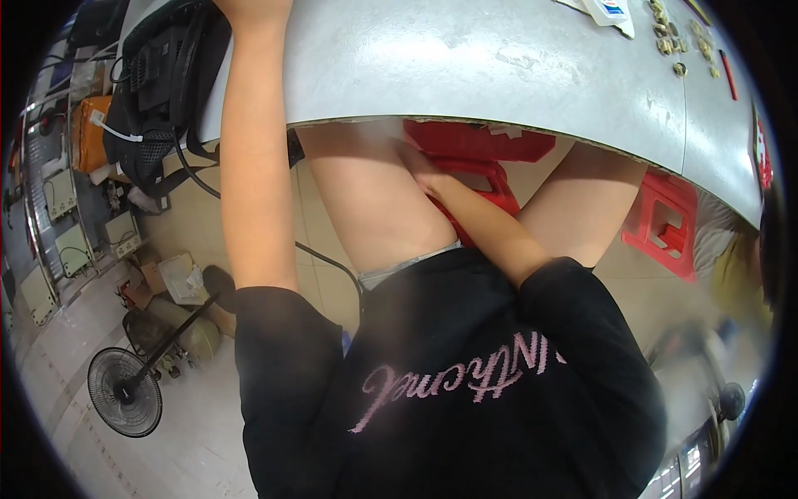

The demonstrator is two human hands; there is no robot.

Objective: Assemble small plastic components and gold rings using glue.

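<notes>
My left arm reaches forward over the pale grey table (465, 66). Only the base of my left hand (253, 8) shows at the top rim, and its fingers are cut off, so what it touches is out of sight. A black device with a vented casing (158, 75) stands left of that arm. My right hand (422, 169) is down below the table edge, against the inner side of my left thigh (378, 200). Its fingers are hidden by the thigh and the table, so I cannot see whether anything is in them.
Several small metallic parts (667, 37), a red pen (728, 75) and a white packet (611, 12) lie on the table's far right. Red plastic stools (665, 220) stand beneath it. On the left are a black fan (125, 391), a hanging cable (328, 260) and shelves with boxes.
</notes>
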